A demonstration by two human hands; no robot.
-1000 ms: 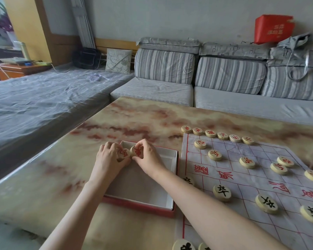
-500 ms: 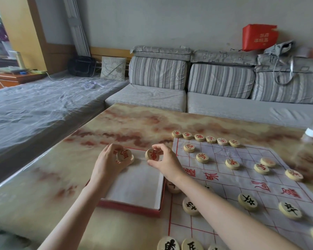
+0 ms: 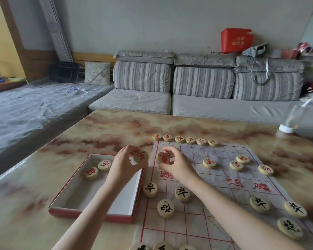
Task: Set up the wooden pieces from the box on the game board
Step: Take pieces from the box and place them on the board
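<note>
A white paper game board (image 3: 224, 192) with red grid lines lies on the marbled table. A shallow red-edged box (image 3: 90, 212) sits to its left, with two red-lettered wooden discs (image 3: 97, 169) in its far corner. My left hand (image 3: 124, 166) pinches a red-lettered disc (image 3: 141, 156) above the box's far right corner. My right hand (image 3: 177, 166) pinches another red-lettered disc (image 3: 162, 158) over the board's far left edge. A row of red discs (image 3: 185, 139) lines the board's far edge; black-lettered discs (image 3: 182, 193) stand on the near half.
The marbled table (image 3: 34, 195) carries the board and box. A striped grey sofa (image 3: 202, 82) runs behind it, and a grey covered bed (image 3: 25, 112) lies to the left. A clear plastic bottle (image 3: 293, 120) lies at the table's far right edge.
Both hands have lifted a disc each out of the box and moved right. My right hand now hovers over the board's left edge. The view has shifted right.
</note>
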